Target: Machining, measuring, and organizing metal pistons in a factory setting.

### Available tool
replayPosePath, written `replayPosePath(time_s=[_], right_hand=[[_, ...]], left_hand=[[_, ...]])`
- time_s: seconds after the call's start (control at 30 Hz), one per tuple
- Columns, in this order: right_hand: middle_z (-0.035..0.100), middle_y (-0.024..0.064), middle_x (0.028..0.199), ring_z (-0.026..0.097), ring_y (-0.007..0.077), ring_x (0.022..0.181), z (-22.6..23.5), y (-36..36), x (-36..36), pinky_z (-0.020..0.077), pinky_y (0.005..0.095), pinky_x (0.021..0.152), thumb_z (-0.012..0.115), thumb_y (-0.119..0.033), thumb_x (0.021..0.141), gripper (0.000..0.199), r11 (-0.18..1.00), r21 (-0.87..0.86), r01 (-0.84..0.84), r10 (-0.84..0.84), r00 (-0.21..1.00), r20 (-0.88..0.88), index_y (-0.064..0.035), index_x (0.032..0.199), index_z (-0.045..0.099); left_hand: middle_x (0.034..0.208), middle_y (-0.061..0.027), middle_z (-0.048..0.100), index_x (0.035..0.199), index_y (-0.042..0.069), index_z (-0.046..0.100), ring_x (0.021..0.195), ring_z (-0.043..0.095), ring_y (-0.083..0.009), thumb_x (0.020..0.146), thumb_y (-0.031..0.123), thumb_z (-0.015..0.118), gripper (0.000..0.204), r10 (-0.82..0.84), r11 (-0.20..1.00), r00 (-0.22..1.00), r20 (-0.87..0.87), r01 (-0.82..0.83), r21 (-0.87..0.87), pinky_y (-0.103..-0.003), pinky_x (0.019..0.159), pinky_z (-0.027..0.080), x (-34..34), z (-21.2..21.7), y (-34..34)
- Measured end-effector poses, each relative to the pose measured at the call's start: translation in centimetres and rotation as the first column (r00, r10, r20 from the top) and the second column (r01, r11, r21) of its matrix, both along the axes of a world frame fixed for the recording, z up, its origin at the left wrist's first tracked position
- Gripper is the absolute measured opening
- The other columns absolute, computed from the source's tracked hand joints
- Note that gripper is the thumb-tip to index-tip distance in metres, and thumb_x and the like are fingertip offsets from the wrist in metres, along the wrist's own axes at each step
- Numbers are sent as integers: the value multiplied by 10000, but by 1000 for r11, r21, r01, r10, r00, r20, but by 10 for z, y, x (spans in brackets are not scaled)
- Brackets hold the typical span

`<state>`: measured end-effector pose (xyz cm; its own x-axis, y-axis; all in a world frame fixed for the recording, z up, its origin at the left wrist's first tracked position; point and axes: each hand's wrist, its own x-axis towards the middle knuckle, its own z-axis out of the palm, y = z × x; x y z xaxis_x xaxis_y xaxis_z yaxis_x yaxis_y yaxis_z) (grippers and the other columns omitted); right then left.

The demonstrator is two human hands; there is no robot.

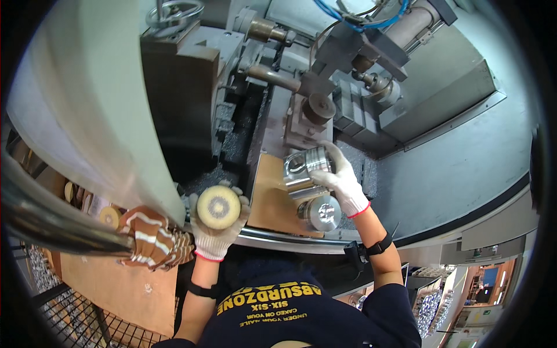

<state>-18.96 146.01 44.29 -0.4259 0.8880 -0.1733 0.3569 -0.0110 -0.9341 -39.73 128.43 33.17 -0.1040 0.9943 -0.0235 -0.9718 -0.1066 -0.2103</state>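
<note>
Both my hands wear white knit gloves with red cuffs. In my left hand (217, 223) sits a round, pale-yellow piece (228, 196) with a grey, speckled middle, facing up; my fingers curl around it from below. My right hand (342, 178) grips a shiny metal piston (299, 184) by its grooved end, thumb on the near side and fingers on the far side. Just below it, a second piston (324, 213) rests on a brown board (268, 203), its bright round face turned up. Whether the two pistons touch, I cannot tell.
A lathe-like machine (319, 109) with metal chips (235, 148) lies beyond my hands. Blue hoses (371, 24) hang above. A striped cloth (154, 238) is wrapped on a rail (69, 223) at left. Below that are a brown sheet (116, 284) and wire basket (81, 313).
</note>
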Motion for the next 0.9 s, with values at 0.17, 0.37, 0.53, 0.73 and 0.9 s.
replayPosePath(time_s=[0.17,0.37,0.53,0.73,0.9], right_hand=[[568,198,1214,595,276,1076,7,68,17,483,360,943,845,-309,606,903,795,594,128,-286,941,180,-1,1365,466],[596,233,1129,618,356,1014,34,142,-7,511,413,893,829,-384,603,846,621,781,-70,-355,863,360,-15,1300,522],[632,246,1146,630,366,1076,46,164,-31,509,422,914,791,-500,622,831,733,651,-196,-266,799,539,-55,1284,556],[620,241,1178,622,368,1096,40,178,-38,501,417,938,779,-505,645,839,709,648,-279,-226,780,583,-61,1316,540],[598,241,1206,610,369,1114,38,180,-35,497,428,939,741,-542,685,815,699,628,-342,-236,718,654,-71,1319,541]], left_hand=[[1205,-207,561,1262,35,509,1112,540,-353,852,552,638,672,-19,1000,999,26,19,-21,-487,1014,428,0,0,-1],[1231,-212,545,1287,47,493,1134,524,-363,847,545,651,683,-39,999,998,39,40,-22,-506,1038,411,0,1,1],[1244,-220,543,1305,44,483,1162,520,-384,855,547,646,695,-34,999,999,35,35,-38,-532,1054,406,-1,-1,0],[1251,-226,542,1320,47,475,1163,520,-387,861,545,642,697,-37,999,999,8,37,-7,-536,1063,398,-3,-5,1],[1256,-228,542,1329,50,471,1166,521,-382,862,558,635,710,-41,999,998,37,42,-25,-529,1071,391,-3,-4,1]])
